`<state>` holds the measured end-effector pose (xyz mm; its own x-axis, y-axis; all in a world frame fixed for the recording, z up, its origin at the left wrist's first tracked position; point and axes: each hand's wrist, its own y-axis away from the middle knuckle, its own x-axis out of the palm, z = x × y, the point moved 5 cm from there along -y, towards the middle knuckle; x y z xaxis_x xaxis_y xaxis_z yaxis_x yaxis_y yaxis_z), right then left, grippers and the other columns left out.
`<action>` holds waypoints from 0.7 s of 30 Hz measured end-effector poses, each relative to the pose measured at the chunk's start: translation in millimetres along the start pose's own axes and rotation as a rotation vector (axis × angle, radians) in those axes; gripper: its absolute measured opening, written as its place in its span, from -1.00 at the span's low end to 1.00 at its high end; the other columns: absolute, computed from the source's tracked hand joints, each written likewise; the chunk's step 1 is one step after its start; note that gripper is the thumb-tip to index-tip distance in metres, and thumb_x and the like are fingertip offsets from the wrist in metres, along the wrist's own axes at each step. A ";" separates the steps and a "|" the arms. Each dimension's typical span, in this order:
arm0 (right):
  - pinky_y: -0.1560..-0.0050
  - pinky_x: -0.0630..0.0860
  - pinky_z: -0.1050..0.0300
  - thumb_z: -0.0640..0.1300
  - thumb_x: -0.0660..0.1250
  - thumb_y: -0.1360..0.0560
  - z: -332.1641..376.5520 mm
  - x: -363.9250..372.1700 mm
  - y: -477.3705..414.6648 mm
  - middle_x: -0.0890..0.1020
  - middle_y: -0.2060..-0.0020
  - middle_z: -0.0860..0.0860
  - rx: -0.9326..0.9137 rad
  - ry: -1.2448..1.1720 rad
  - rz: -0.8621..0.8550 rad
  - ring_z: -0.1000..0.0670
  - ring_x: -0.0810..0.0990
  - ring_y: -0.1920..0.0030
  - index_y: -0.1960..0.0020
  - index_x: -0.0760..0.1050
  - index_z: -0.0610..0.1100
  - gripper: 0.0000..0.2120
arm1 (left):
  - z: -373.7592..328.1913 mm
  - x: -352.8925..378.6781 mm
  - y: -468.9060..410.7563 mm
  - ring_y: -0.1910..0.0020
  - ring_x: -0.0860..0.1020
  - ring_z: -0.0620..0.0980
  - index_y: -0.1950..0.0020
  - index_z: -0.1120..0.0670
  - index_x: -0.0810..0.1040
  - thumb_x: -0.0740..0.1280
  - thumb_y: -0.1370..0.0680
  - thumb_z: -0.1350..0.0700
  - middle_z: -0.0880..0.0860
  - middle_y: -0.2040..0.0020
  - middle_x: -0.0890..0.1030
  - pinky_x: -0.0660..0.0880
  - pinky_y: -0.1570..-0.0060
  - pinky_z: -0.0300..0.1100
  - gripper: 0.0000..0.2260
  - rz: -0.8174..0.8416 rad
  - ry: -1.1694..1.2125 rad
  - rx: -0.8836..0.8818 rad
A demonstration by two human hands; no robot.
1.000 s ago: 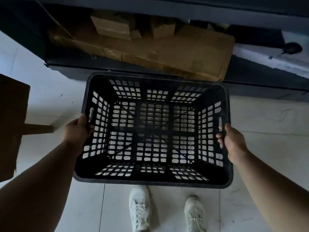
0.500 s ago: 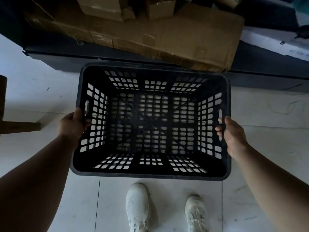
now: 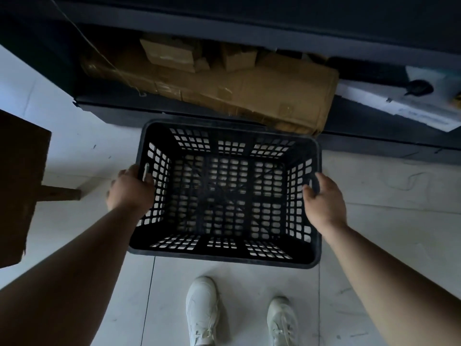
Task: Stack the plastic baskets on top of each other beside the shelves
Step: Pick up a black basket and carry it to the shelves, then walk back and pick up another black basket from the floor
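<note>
While the left hand [image 3: 131, 189] grips the black basket [image 3: 224, 262] by its side rim, the right hand's [image 3: 325, 199] fingers [image 3: 321, 178] are loosened, resting on the opposite rim.

It looked like a storeroom or warehouse aisle: dark metal shelving [image 3: 249, 41] ran across the top of the frame, its lowest level crammed with cardboard boxes [image 3: 262, 96], above a pale, scuffed tiled floor [image 3: 386, 191] and a black plastic basket [image 3: 224, 259] at centre.
</note>
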<state>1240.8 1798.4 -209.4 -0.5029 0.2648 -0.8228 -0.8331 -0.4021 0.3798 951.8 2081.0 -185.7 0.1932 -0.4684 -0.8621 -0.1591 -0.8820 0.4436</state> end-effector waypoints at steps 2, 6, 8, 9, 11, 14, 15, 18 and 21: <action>-0.42 0.27 -0.03 0.01 0.17 -0.57 26.5 -21.6 8.6 0.40 -0.40 -0.14 -0.061 0.006 0.025 -0.14 0.35 -0.40 -0.43 0.31 -0.17 -0.52 | -24.4 -19.6 20.5 -0.25 0.45 0.29 -0.41 0.00 0.36 0.18 -0.55 0.03 0.21 -0.33 0.48 0.40 -0.24 0.14 -0.58 0.028 -0.014 0.096; -0.39 0.29 -0.01 0.00 0.17 -0.58 78.3 -82.6 27.9 0.47 -0.36 -0.15 -0.180 0.038 0.054 -0.14 0.38 -0.37 -0.38 0.39 -0.19 -0.56 | -76.4 -76.2 71.8 -0.32 0.42 0.19 -0.44 -0.04 0.34 0.18 -0.57 0.02 0.08 -0.40 0.44 0.31 -0.28 0.05 -0.58 0.010 -0.081 0.295; -0.38 0.30 0.00 0.01 0.15 -0.58 104.9 -121.8 41.8 0.47 -0.36 -0.13 -0.267 0.088 0.040 -0.14 0.39 -0.37 -0.38 0.39 -0.18 -0.56 | -100.0 -110.2 98.8 -0.30 0.43 0.17 -0.43 -0.04 0.33 0.16 -0.57 -0.01 0.07 -0.38 0.46 0.28 -0.29 0.04 -0.59 -0.025 -0.147 0.372; -0.39 0.29 0.01 0.02 0.13 -0.59 117.9 -143.4 50.0 0.45 -0.37 -0.12 -0.305 0.112 0.034 -0.13 0.38 -0.38 -0.39 0.37 -0.17 -0.56 | -111.2 -128.2 112.3 -0.28 0.44 0.16 -0.43 -0.03 0.34 0.14 -0.58 -0.02 0.07 -0.36 0.48 0.29 -0.28 0.04 -0.59 -0.038 -0.175 0.400; -0.39 0.27 0.01 0.03 0.11 -0.60 141.2 -187.2 67.4 0.43 -0.38 -0.11 -0.384 0.153 0.017 -0.13 0.35 -0.40 -0.41 0.35 -0.17 -0.55 | -131.1 -164.7 141.4 -0.27 0.45 0.16 -0.41 -0.03 0.35 0.14 -0.58 -0.02 0.08 -0.33 0.50 0.30 -0.28 0.02 -0.60 -0.065 -0.202 0.436; -0.39 0.30 -0.06 0.05 0.11 -0.59 172.4 -257.5 94.5 0.46 -0.36 -0.13 -0.495 0.212 -0.042 -0.15 0.38 -0.38 -0.41 0.35 -0.17 -0.54 | -160.3 -222.9 189.3 -0.29 0.44 0.14 -0.41 -0.01 0.37 0.15 -0.58 -0.03 0.07 -0.35 0.49 0.32 -0.29 0.01 -0.60 -0.130 -0.167 0.487; -0.38 0.32 -0.08 0.04 0.11 -0.59 180.4 -281.4 104.2 0.47 -0.35 -0.14 -0.521 0.222 -0.065 -0.16 0.39 -0.36 -0.40 0.36 -0.18 -0.54 | -169.1 -241.3 205.4 -0.30 0.44 0.15 -0.41 -0.01 0.37 0.16 -0.58 -0.03 0.06 -0.35 0.49 0.32 -0.30 0.01 -0.60 -0.144 -0.166 0.498; -0.32 0.37 -0.09 0.01 0.15 -0.58 202.7 -352.5 135.9 0.50 -0.32 -0.13 -0.591 0.198 -0.139 -0.16 0.46 -0.30 -0.36 0.40 -0.19 -0.57 | -195.8 -293.9 253.8 -0.28 0.43 0.15 -0.39 -0.01 0.38 0.15 -0.58 -0.03 0.05 -0.31 0.51 0.29 -0.30 0.01 -0.61 -0.192 -0.181 0.549; -0.30 0.38 -0.09 -0.04 0.21 -0.56 217.3 -417.4 169.7 0.54 -0.28 -0.13 -0.649 0.157 -0.211 -0.15 0.49 -0.28 -0.33 0.44 -0.20 -0.61 | -221.1 -340.7 304.8 -0.29 0.42 0.14 -0.42 -0.02 0.35 0.16 -0.56 -0.01 0.03 -0.33 0.50 0.23 -0.35 0.00 -0.59 -0.256 -0.184 0.615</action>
<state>1259.3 1810.1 290.4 -0.2651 0.2848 -0.9212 -0.5787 -0.8112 -0.0843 1051.5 1960.4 297.4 0.1388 -0.1850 -0.9729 -0.6612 -0.7487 0.0480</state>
